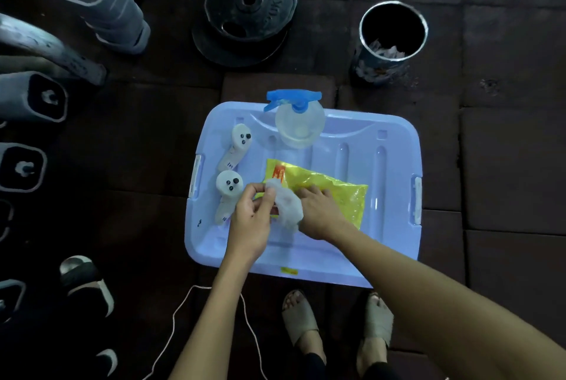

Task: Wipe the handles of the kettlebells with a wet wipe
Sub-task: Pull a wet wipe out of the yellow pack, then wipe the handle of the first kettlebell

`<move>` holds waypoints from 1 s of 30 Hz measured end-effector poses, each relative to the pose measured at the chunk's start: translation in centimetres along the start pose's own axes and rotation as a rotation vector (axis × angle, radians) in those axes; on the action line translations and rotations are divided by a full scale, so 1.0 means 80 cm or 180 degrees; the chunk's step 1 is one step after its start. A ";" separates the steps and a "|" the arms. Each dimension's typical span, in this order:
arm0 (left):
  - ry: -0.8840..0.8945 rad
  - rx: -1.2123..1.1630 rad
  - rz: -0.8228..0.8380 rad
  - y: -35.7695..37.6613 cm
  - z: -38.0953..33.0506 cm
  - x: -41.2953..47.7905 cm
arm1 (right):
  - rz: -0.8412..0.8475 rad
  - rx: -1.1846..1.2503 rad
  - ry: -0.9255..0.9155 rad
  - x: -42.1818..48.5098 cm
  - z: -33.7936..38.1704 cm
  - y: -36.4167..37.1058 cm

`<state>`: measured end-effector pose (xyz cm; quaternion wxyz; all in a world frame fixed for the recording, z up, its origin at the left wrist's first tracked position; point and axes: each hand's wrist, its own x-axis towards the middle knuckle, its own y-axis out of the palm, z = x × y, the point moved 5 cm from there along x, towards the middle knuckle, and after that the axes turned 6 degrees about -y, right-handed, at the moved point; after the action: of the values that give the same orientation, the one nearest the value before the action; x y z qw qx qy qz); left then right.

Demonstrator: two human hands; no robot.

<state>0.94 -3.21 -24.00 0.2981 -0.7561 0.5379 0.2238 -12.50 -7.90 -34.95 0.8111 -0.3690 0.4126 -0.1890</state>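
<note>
Dark gym floor, blue lid (382, 196): left hand (248, 214) pinches the wet wipe (288, 205), right hand (321, 214) flat on the yellow pack (330, 192). Draw slowly, pack pinned.

Spray bottle (298, 122) on blue lid (395, 196), weight plates (249, 12) beyond.

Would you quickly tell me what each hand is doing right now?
Left hand: pinching the wet wipe.
Right hand: open, pressing flat on the yellow pack.
</note>
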 end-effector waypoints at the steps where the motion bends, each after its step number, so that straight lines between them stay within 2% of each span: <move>1: -0.0020 -0.0037 0.0046 0.006 -0.009 -0.004 | -0.0035 0.0881 0.0210 -0.014 -0.006 -0.018; 4: -0.0060 -0.0117 0.0153 0.037 -0.047 -0.028 | -0.0292 0.4155 0.0677 -0.086 -0.029 -0.073; 5: -0.0089 -0.0194 0.0225 0.054 -0.063 -0.041 | -0.0229 0.4924 0.0664 -0.117 -0.036 -0.090; 6: -0.0119 -0.0234 0.0312 0.074 -0.079 -0.052 | -0.0193 0.5376 0.0568 -0.146 -0.044 -0.104; 8: -0.0137 -0.0123 0.0464 0.118 -0.108 -0.077 | -0.0268 0.5541 0.0358 -0.196 -0.064 -0.127; 11: 0.0077 0.0416 0.0542 0.195 -0.152 -0.115 | -0.0617 0.5416 0.0392 -0.259 -0.117 -0.145; 16: 0.0577 0.1519 0.0567 0.371 -0.234 -0.183 | -0.1428 0.5934 0.0424 -0.372 -0.263 -0.194; 19: 0.0728 0.1516 0.0214 0.480 -0.274 -0.208 | -0.1906 0.6410 0.0392 -0.461 -0.375 -0.232; 22: 0.0864 0.1462 0.0130 0.606 -0.304 -0.221 | -0.2219 0.6332 0.0443 -0.564 -0.494 -0.276; 26: 0.0958 0.2066 0.0636 0.793 -0.322 -0.232 | -0.2621 0.5976 0.0879 -0.685 -0.653 -0.316; 30: 0.0932 0.2627 0.1154 0.968 -0.342 -0.228 | -0.3044 0.6008 0.1434 -0.750 -0.796 -0.343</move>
<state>-77.73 -28.63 -8.48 0.4508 -0.4919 0.7416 -0.0692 -99.37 -17.43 -7.14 0.5157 0.3250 0.0534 -0.7909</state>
